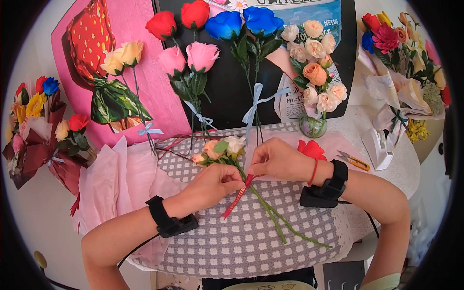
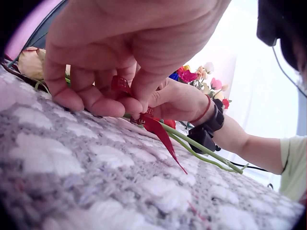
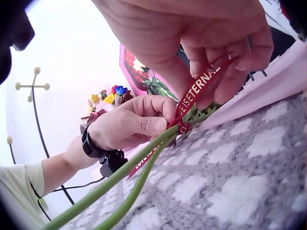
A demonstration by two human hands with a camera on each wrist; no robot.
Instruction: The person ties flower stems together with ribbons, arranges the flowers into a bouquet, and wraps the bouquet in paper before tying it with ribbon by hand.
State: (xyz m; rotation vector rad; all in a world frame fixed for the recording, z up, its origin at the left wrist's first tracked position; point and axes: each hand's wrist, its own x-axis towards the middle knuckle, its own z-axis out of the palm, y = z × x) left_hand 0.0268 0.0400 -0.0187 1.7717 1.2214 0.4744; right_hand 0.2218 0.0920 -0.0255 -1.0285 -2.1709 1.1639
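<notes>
A small bunch of artificial roses (image 1: pixel 216 149), peach and white, lies on the checked cloth, its green stems (image 1: pixel 270 208) pointing toward the person. Around the stems is wrapped a red ribbon (image 3: pixel 199 91) with gold lettering. My left hand (image 1: pixel 210 186) pinches the ribbon beside the stems, thumb against forefinger; a ribbon tail (image 1: pixel 235 202) hangs below it. From the other side my right hand (image 1: pixel 282 159) holds another length of the ribbon, drawn up between thumb and fingers in the right wrist view. Those fingers partly hide the flower heads there.
Pink wrapping paper (image 1: pixel 113 181) lies at the left. Behind stand ribbon-tied blue roses (image 1: pixel 244 23), pink roses (image 1: pixel 202 57) and a glass vase (image 1: pixel 313 126). Orange-handled scissors (image 1: pixel 355 162), a red flower (image 1: pixel 311 150) and a white tape dispenser (image 1: pixel 378 150) are at the right.
</notes>
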